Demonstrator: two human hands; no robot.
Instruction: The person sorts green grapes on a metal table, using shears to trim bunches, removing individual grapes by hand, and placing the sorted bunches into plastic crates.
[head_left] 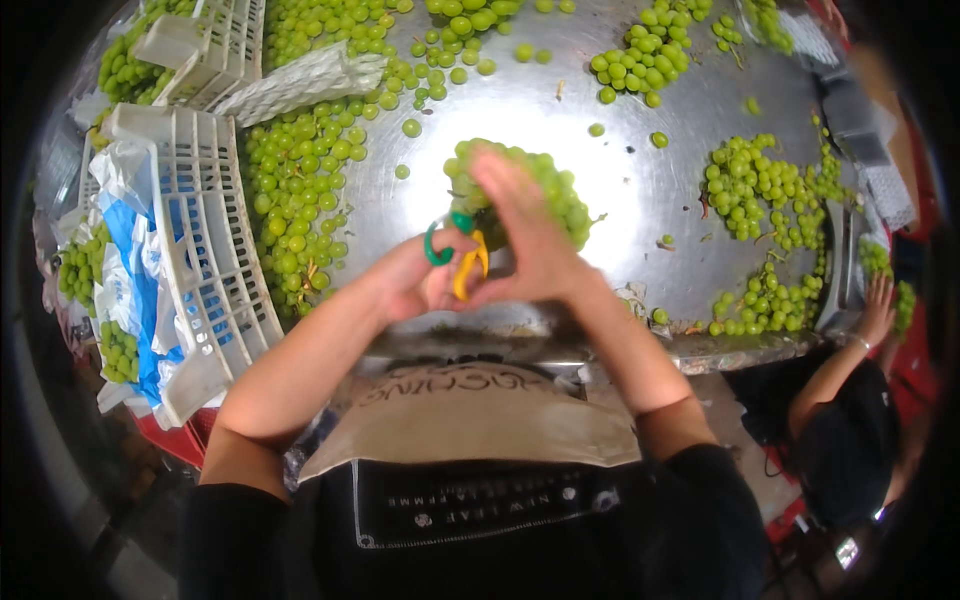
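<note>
Head view — left hand pinching green-yellow scissors, right hand gripping grape bunch; untrimmed bunches at 2 o'clock on surface.

- Left hand: fingers curled shut, forearm entering from lower left.
- Right hand: fingers extended forward, slightly spread, forearm from lower right.
- Hands touching at the thumbs.

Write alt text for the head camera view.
Over a steel table, the right hand holds a bunch of green grapes while the left hand works green-and-yellow scissors at it. More grape bunches and white plastic crates lie around; another person's hand reaches in at right.
</note>
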